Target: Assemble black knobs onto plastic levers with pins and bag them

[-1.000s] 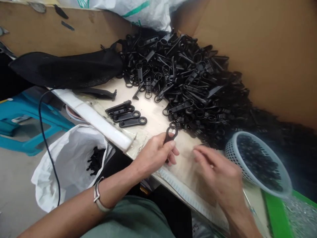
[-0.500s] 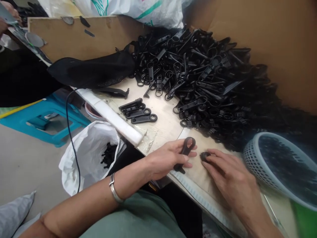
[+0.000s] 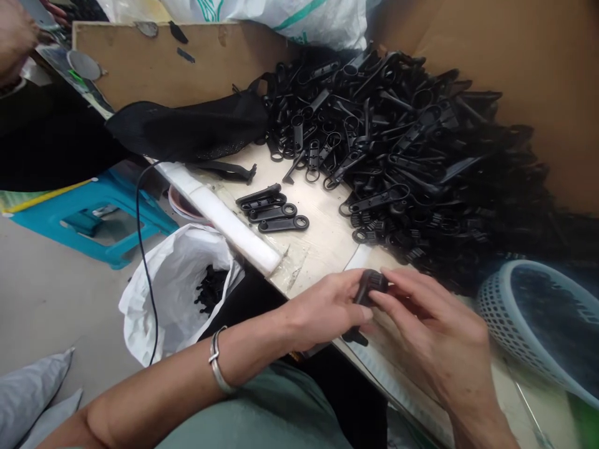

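Note:
My left hand is closed around a black plastic arm with a ring at one end; its lower tip sticks out below my fingers. At the ring end sits a small ribbed black cap, which the fingertips of my right hand pinch. The cap hides the ring, so I cannot tell how deep it sits. Beyond my hands, several similar black arms lie side by side on the table. A large heap of black plastic parts rises behind them.
A pale blue mesh basket of dark parts stands at the right. A white sack with black pieces hangs open below the table edge, a black cable crossing it. Black cloth lies at the left, near a blue stool and another person's hand.
My right hand has brought the small ribbed cap leftward from near the tabletop to the ring end of the arm in my left hand. The two hands now meet. The view has shifted slightly.

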The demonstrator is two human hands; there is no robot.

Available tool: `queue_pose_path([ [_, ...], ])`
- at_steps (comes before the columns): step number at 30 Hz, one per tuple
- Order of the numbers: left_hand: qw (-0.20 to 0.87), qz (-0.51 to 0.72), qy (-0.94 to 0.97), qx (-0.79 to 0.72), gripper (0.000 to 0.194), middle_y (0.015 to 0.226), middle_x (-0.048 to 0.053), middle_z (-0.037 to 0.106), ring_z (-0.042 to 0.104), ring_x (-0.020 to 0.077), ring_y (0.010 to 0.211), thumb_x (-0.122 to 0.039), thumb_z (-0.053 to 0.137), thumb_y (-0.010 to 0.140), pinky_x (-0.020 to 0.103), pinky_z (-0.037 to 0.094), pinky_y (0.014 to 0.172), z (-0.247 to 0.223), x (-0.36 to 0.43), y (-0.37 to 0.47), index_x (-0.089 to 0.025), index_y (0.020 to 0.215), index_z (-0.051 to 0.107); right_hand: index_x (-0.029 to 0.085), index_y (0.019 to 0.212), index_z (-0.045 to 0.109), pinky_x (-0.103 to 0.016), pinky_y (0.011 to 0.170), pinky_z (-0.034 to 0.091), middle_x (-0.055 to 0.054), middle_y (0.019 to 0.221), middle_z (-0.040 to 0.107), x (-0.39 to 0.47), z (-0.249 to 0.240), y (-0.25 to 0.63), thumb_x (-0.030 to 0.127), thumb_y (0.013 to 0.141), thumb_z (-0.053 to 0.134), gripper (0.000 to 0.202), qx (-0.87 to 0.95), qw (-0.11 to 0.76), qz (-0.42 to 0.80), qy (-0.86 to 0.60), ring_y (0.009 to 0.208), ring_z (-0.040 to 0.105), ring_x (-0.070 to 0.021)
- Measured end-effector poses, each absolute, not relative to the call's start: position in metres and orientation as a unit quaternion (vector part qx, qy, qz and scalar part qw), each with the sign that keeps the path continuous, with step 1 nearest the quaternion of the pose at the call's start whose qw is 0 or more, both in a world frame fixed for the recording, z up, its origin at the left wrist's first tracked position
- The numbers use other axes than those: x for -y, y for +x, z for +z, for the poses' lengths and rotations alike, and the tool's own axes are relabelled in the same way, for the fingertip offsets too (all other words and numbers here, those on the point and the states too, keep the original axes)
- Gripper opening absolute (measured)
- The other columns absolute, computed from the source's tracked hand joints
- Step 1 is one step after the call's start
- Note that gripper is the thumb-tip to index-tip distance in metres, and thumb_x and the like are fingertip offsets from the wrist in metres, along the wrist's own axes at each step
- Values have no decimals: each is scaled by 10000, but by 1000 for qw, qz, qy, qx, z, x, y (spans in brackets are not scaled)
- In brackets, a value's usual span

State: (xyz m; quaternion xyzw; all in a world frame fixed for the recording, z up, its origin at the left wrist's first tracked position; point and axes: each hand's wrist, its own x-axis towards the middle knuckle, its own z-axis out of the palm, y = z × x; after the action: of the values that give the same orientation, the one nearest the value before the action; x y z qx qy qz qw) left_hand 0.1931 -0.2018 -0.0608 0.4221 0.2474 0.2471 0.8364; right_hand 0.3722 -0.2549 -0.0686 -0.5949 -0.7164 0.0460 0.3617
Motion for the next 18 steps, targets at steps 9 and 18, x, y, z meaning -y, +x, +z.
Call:
queue_pose_path([
  [9,592,161,732,-297,262,818,-9,566,536,143,703,-248,485,962,245,405,639,-62,204,181,-195,1216,520,177,1125,658,-303,919,601,-84,1071,702,265,-57,363,184,950,644,176,786,307,-64,-533,1000,696,-195],
  [18,602,213,703,-314,223,788,-20,579,538,111,724,-336,458,1027,210,397,676,-62,208,181,-196,993,629,275,1144,740,-175,697,613,2,1030,752,277,-64,379,393,931,673,253,669,370,156,-626,794,736,-149],
])
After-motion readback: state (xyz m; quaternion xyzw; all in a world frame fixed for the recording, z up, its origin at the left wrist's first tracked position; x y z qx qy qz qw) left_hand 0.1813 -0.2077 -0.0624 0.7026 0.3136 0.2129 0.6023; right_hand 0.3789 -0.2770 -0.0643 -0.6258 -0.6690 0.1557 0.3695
